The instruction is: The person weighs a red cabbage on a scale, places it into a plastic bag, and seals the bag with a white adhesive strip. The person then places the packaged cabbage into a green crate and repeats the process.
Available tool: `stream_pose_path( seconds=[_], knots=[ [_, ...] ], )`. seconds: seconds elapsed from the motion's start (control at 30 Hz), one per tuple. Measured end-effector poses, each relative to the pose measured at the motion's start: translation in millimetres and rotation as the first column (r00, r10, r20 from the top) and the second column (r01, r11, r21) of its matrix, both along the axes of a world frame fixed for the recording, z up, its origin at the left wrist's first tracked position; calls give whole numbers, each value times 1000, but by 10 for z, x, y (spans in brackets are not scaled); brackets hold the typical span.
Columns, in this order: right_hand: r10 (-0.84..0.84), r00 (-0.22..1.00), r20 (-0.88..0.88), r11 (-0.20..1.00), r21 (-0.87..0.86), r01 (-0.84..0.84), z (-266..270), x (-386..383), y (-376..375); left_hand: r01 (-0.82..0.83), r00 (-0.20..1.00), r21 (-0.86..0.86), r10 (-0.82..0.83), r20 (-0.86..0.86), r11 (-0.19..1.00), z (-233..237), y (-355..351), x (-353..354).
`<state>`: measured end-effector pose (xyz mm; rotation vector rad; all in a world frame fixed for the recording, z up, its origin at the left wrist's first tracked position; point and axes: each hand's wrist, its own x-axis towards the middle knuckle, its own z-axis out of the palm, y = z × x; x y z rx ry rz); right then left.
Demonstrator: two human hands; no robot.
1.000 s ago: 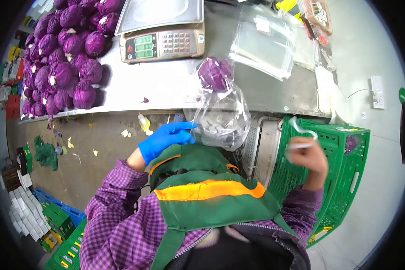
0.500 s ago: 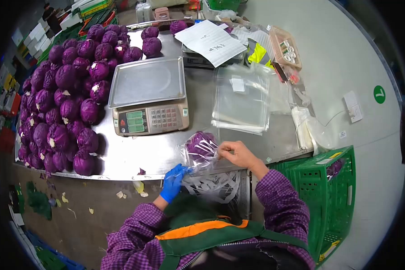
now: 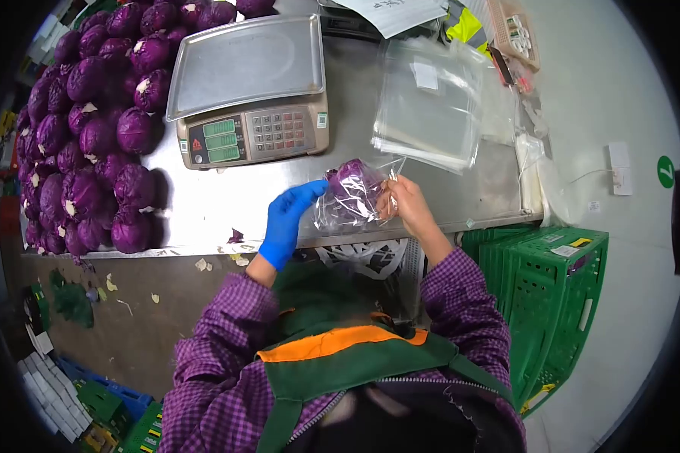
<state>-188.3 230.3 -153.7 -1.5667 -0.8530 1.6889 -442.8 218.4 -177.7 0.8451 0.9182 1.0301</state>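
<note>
A purple cabbage inside a clear plastic bag (image 3: 353, 192) rests near the front edge of the metal table. My left hand (image 3: 287, 219), in a blue glove, has its fingertips closed on the left side of the bag. At the opposite side, my bare right hand (image 3: 406, 202) pinches the bag's film with curled fingers. Behind the bag stands a digital scale (image 3: 253, 132) with a bare metal pan. To the right of the scale lies a stack of flat clear bags (image 3: 428, 106).
Many purple cabbages (image 3: 83, 136) are piled on the table's left. Papers (image 3: 393, 13) and a pink basket (image 3: 515, 34) lie at the back. Green crates (image 3: 551, 302) stand at the right, below the table edge. Leaf scraps (image 3: 155, 299) litter the floor.
My left hand has risen from the bag's lower edge to its left side. The bagged cabbage now sits upright between both hands. The view has tilted down.
</note>
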Motion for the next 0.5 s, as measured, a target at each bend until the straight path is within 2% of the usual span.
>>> stream_pose_path(
  seconds=[0.03,0.1,0.13,0.17,0.2,0.27,0.3,0.33,0.37,0.4,0.43,0.47,0.5],
  knots=[
    [-4,999,-34,998,-57,2,45,16,-5,-63,984,-242,100,145,968,-79,70,45],
    [-14,998,-68,993,-118,6,244,44,6,-63,981,-219,101,166,974,-188,131,137],
    [58,998,28,998,-6,-58,423,62,24,-70,977,-194,107,184,979,-238,156,164],
    [119,984,130,986,97,-132,501,79,33,-52,979,-237,96,179,970,-278,204,158],
    [115,985,128,988,88,-127,471,78,74,-47,980,-246,93,178,968,-311,223,154],
    [49,894,446,882,401,-248,390,30,273,7,990,-269,31,138,963,-324,274,168],
    [-2,939,343,863,475,-171,271,-6,356,-2,994,-260,31,105,966,-316,277,207],
    [-1,940,341,861,478,-173,224,-42,390,-6,994,-257,33,103,966,-328,269,235],
    [-110,973,203,941,335,37,189,-90,449,-32,992,-286,65,106,958,-368,277,255],
    [-238,968,84,963,149,224,133,-135,504,-62,989,-316,101,107,947,-412,276,275],
    [-303,939,164,946,169,276,-53,-81,523,-151,984,-366,175,32,918,-480,267,315],
    [-290,944,157,950,170,264,-164,-44,504,-202,979,-373,199,-47,906,-594,242,319],
    [-235,935,266,970,122,209,-249,-27,451,-242,969,-393,245,-42,887,-653,190,362]
  ],
)
